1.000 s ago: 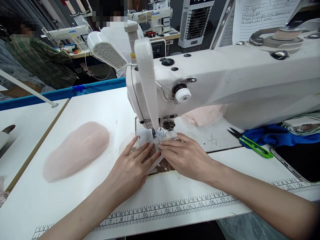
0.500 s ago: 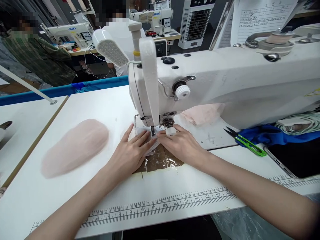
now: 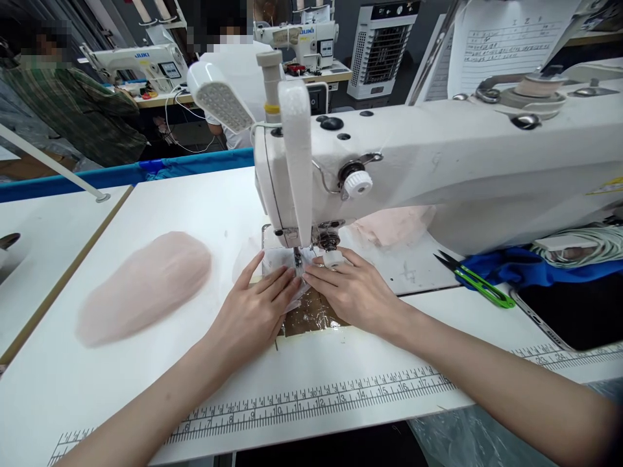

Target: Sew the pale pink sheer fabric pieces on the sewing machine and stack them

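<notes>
Left grip [image 3: 260, 305]: unclosed, laid palm down, fingers spread, fingertips on a sheer white cloth [image 3: 296, 299]. Right grip [image 3: 357, 288]: fingertips bent down on the same cloth from the other side; whether they pinch it cannot be told. The cloth lies between the two grips, partly hidden by the fingers, at the presser foot [image 3: 298, 258] of a sewing machine [image 3: 413, 149].

Directly in front of the fingertips stands the machine head. Between the grips, on the near side of the cloth, a shiny brown patch [image 3: 314, 314] shows on the desk [image 3: 370, 357]. A printed ruler scale [image 3: 277, 415] runs nearer the person than both grips.

Well to the left of the left grip, a pale pink cloth piece [image 3: 146, 288] lies flat. Beyond the right grip, partly behind the machine, lies a crumpled pink cloth [image 3: 392, 227]. To the right of the right grip: green-handled snips [image 3: 481, 285], with a blue cloth [image 3: 520, 266] beside them and a phone [image 3: 574, 314] farther right.
</notes>
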The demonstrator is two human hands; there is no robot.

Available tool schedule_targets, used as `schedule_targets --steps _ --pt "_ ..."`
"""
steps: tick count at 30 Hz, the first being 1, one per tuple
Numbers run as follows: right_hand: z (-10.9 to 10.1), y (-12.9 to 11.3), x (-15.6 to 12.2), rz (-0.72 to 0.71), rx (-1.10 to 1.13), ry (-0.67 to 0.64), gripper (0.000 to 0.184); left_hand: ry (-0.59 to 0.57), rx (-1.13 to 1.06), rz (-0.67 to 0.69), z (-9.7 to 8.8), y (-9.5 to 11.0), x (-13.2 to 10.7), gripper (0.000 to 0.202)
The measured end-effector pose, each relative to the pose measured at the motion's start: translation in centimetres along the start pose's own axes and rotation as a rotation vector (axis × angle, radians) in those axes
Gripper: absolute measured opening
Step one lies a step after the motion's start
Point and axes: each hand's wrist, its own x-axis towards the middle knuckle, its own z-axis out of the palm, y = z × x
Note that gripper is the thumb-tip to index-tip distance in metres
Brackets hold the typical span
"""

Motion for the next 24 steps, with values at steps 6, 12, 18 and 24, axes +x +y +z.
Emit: schedule_targets --steps 6,12,18,24 --pt "0.16 0.05 -0.09 0.001 -0.009 -0.019 0.035 -0.010 -0.014 -0.011 0.09 -0.18 0.05 0.039" --pt "0.27 0.02 -0.07 0.008 0.000 -0.033 0.037 -0.013 -0.015 -0.010 0.12 -0.32 0.15 0.039" --pt "0.42 0.13 0.07 0.021 0.020 -0.046 0.038 -0.016 -0.008 -0.015 0.26 -0.50 0.23 0.039" --pt "0.60 0.19 0.20 0.028 -0.003 -0.048 0.037 -0.028 -0.006 -0.021 0.43 -0.74 0.32 0.040"
